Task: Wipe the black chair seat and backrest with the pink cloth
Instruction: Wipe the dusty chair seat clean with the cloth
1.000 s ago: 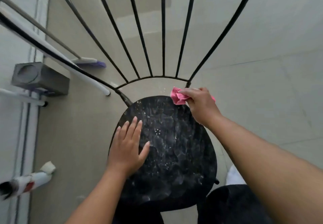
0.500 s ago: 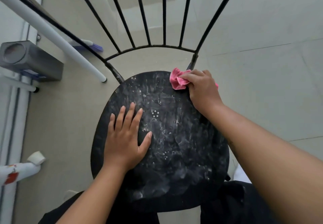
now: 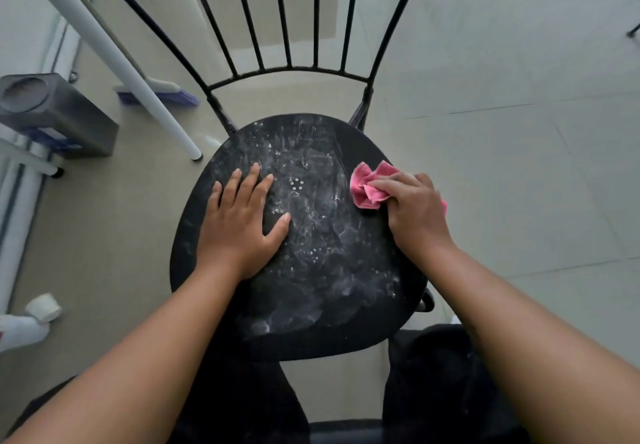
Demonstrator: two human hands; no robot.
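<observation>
The black chair seat point(image 3: 311, 270) is round and streaked with white dust and smears. Behind it rises the backrest point(image 3: 287, 28), a fan of thin black metal bars. My left hand point(image 3: 242, 222) lies flat on the left half of the seat, fingers spread, holding nothing. My right hand point(image 3: 415, 211) presses the bunched pink cloth point(image 3: 369, 187) onto the seat's right edge, about halfway along its side. Part of the cloth is hidden under my fingers.
A white pole point(image 3: 114, 59) slants down to the floor left of the chair. Behind it lies a broom head point(image 3: 159, 93). A grey box point(image 3: 52, 114) stands at far left, and a white bottle point(image 3: 27, 322) lies at lower left. Pale tiled floor point(image 3: 519, 166) spreads to the right.
My right hand has drawn the pink cloth from the seat's back right corner toward me along the right edge. The left hand stayed flat on the seat. The view tilted down.
</observation>
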